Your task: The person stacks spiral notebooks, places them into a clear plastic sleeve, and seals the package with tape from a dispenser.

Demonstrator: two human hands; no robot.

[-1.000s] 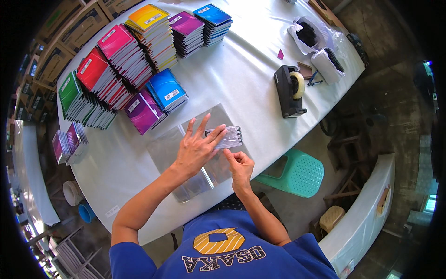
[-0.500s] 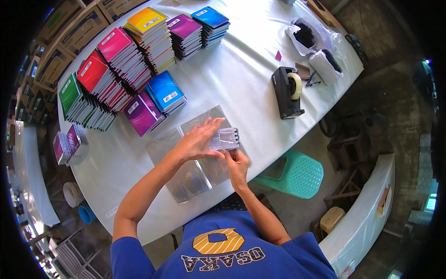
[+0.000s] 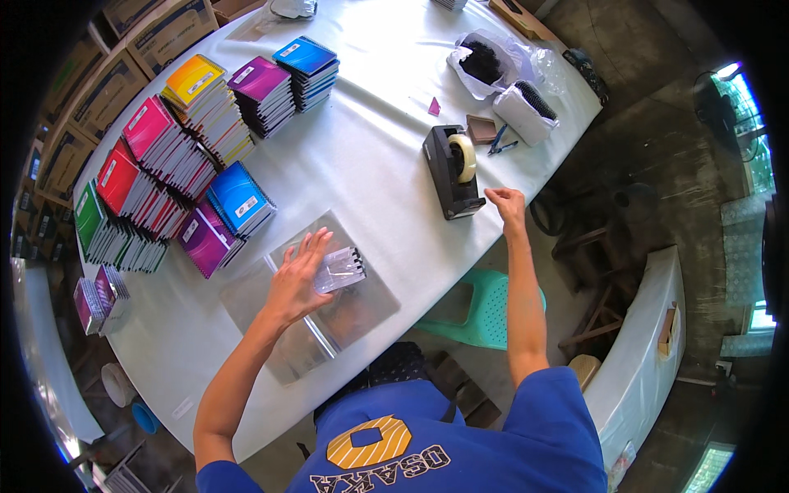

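Note:
My left hand (image 3: pixel 296 279) is spread around a small clear-wrapped pack (image 3: pixel 340 269) with black binding loops at its right end, thumb on the near side and fingers on the far side. The pack rests on a stack of clear plastic sleeves (image 3: pixel 368 302) on the white-covered table. Off to the right, my right hand (image 3: pixel 507 204) has thumb and fingers pinched together beside the front end of a black tape dispenser (image 3: pixel 450 177). Whatever is in that pinch, if anything, is too small to make out. A pale tape roll (image 3: pixel 463 158) sits in the dispenser.
Stacks of spiral notebooks, among them yellow (image 3: pixel 194 80), red (image 3: pixel 117 177) and blue (image 3: pixel 238 197), stand at the left. Small purple packs (image 3: pixel 92 304) lie at the left edge. Behind the dispenser are pliers (image 3: pixel 501 146) and plastic bags (image 3: pixel 526 115). A green stool (image 3: pixel 489 312) stands by the table.
My right hand has left the pack and moved right to the tape dispenser. My left hand stays at the pack. The whole view has shifted, so the table things appear farther left.

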